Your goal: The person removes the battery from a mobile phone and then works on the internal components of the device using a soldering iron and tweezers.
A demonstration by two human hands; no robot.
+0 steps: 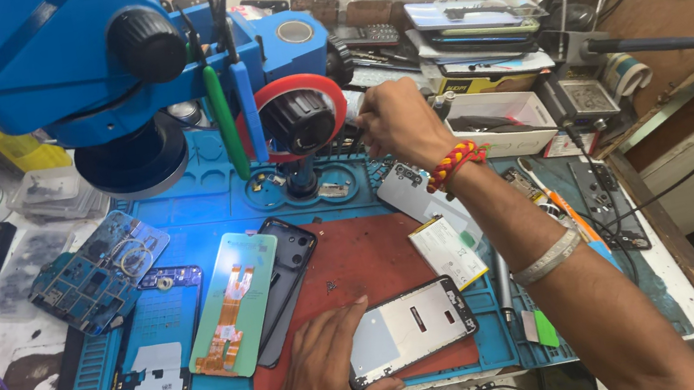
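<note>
Item 1, left hand (325,382): lies flat at the near edge of the bench, fingers extended and close together, thumb tucked along the lower edge of an opened phone frame (410,329). It presses and steadies the frame; nothing is pinched.

Item 2, opened phone frame: face-down on the red pad (357,262), which sits on the blue work mat (186,219). Pale inner plate exposed, lying tilted across the pad's near right corner.

Item 3, right hand (396,123): reaches away across the mat to the rear, beside the black knob with the red ring (299,120) on the blue microscope (72,71). Fingers curled closed, apparently around a thin dark tool; what exactly is gripped cannot be told, since the fingertips face away. A red-and-yellow braided band and a pale bangle sit on the wrist and forearm.

Item 4, nearby: 1 white battery (447,249) under the right forearm; 1 green display panel with orange flex (233,304) overlapping 1 dark back cover (286,277); 1 blue mid-frame (154,343); 1 bare circuit board (98,273) at the mat's left.

Hazards, as judged:
- The right forearm passes just over the battery and loose parts; a low sweep could knock them off the mat.
- The frame overhangs near the pad's edge; an uneven press by the left hand could slide it toward the bench edge.
- The flex on the green panel lies exposed, so a dragged part could crease it.
</note>
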